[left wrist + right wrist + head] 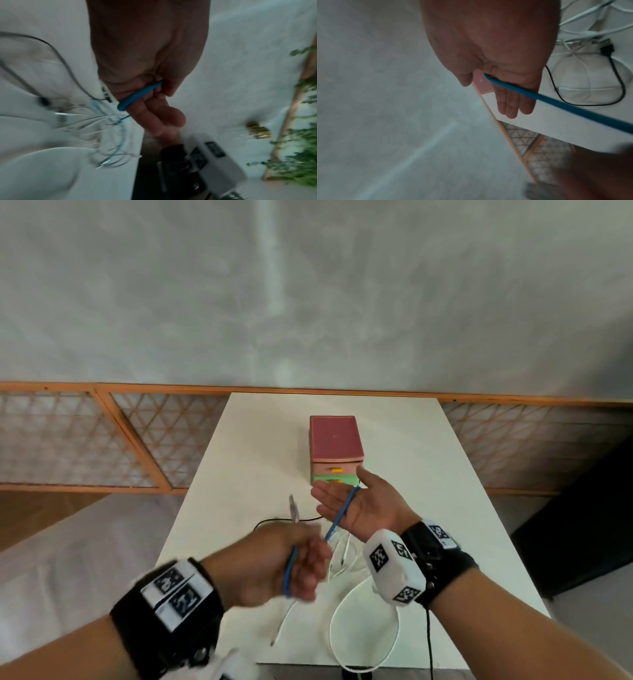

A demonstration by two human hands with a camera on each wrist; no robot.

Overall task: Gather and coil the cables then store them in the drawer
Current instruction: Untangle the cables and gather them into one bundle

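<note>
**A:** Left hand [274,563] is blurry, but its fingers curl round the blue cable [337,517]. Right hand [359,505] is flat, cable running across the palm.

**B:** One blue, one black cable [274,520], the white cables [363,621] too tangled to count. White table [411,460], drawer box [335,448] behind the hands, grey wall.

A blue cable [337,518] runs taut across an open palm above the table, its clear plug (blurred) sticking up. White cables [363,625] and a thin black cable [274,521] lie loose on the table. Behind them stands a small chest of drawers [335,451], pink-topped, drawers closed.
</note>
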